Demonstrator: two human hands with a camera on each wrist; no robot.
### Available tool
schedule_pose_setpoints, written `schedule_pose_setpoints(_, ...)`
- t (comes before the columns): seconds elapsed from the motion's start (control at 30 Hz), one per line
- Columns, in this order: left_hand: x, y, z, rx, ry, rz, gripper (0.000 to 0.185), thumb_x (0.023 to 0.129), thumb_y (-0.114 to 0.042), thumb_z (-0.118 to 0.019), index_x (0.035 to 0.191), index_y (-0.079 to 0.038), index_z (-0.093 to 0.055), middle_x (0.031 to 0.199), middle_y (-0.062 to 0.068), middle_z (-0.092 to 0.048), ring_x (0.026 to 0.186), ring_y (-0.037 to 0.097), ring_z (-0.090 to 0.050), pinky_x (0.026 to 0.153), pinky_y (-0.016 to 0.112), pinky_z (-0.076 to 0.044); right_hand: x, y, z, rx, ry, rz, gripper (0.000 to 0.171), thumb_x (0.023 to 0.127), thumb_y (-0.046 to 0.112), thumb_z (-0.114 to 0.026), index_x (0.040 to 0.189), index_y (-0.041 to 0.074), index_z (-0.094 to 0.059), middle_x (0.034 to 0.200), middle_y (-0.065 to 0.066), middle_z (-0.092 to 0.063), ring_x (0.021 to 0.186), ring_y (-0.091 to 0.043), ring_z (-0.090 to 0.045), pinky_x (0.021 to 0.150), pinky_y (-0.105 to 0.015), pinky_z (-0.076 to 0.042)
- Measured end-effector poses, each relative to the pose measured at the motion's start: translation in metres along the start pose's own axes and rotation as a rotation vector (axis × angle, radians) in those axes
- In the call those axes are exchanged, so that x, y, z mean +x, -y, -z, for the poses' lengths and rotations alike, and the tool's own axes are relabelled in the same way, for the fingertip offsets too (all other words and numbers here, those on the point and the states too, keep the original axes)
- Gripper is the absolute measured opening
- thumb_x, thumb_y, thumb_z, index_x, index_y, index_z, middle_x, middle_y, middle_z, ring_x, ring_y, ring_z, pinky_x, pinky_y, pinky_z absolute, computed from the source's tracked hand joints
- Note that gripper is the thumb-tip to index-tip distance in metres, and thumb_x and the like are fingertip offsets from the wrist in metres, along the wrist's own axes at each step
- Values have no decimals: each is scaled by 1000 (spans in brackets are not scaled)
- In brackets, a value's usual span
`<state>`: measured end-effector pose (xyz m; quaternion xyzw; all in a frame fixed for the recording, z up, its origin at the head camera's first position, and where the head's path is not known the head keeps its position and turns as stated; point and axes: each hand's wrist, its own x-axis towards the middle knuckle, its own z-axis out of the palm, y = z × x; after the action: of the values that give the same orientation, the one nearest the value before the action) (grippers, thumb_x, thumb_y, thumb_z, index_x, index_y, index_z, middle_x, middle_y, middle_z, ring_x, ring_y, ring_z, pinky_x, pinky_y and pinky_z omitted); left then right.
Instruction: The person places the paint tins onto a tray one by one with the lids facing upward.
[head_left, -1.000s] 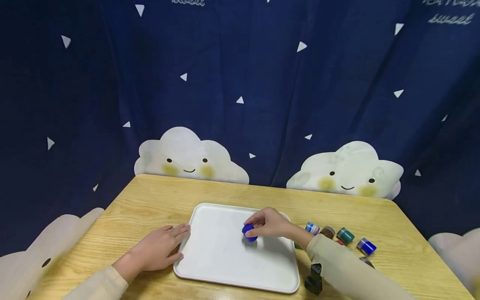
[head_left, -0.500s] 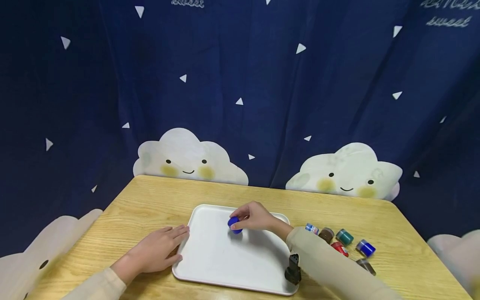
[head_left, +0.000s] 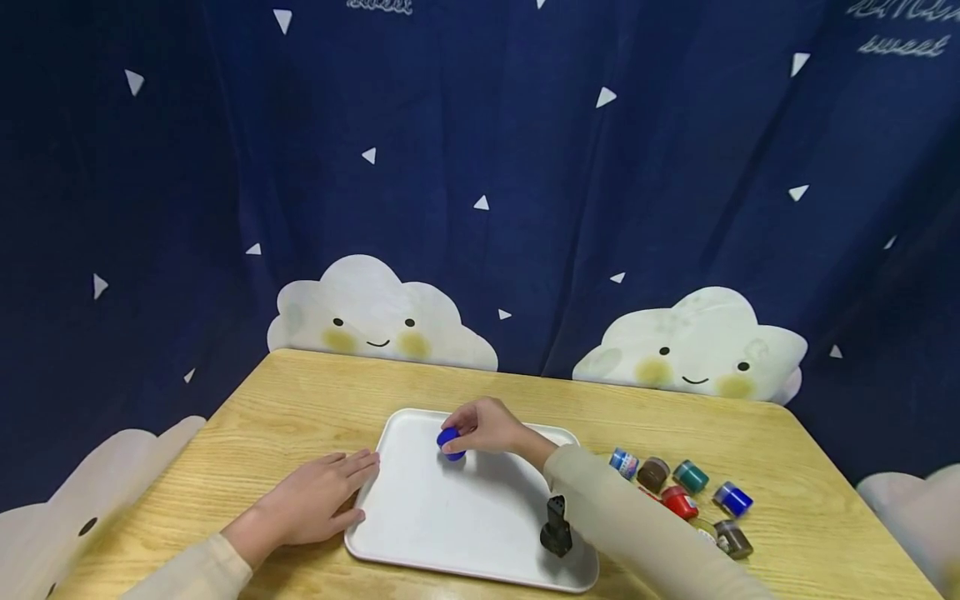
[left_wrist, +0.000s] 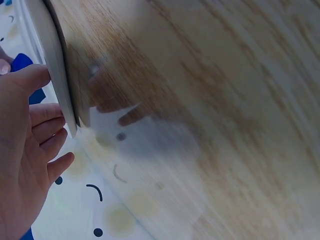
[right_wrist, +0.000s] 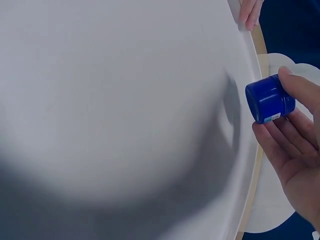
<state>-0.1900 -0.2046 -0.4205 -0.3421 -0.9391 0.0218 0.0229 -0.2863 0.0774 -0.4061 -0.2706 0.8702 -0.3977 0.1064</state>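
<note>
My right hand (head_left: 487, 425) pinches a small blue paint jar (right_wrist: 270, 99) between thumb and fingers. It holds the jar over the far left part of the white tray (head_left: 442, 517), and a shadow falls on the tray beneath. In the right wrist view the jar is tilted, with a small label showing near its edge. My left hand (head_left: 315, 500) lies at the tray's left edge with its fingers extended. Seen in the left wrist view, the left fingers (left_wrist: 47, 117) touch the rim of the tray.
Right of the tray several paint jars lie on the wooden table (head_left: 330, 392): brown (head_left: 653, 474), green (head_left: 690, 476), red (head_left: 678, 502) and another blue jar (head_left: 732, 498). A black device (head_left: 556, 529) sits under the right wrist. A dark blue curtain (head_left: 480, 125) hangs behind.
My right hand has carried the blue paint jar leftward and slightly away across the tray. The left hand has stayed at the tray's edge.
</note>
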Motion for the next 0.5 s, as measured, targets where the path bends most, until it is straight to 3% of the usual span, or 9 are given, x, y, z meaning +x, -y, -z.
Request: schedule_pose_setpoints(0.5, 0, -1, 0, 6, 5, 5, 62, 88, -39, -62, 138, -4, -51, 143, 11, -53, 133, 24, -51, 106, 46, -46, 20, 6, -17, 38, -48, -45, 30, 72, 15, -84, 97, 2, -74, 94, -14, -75, 81, -16, -73, 71, -17, -58)
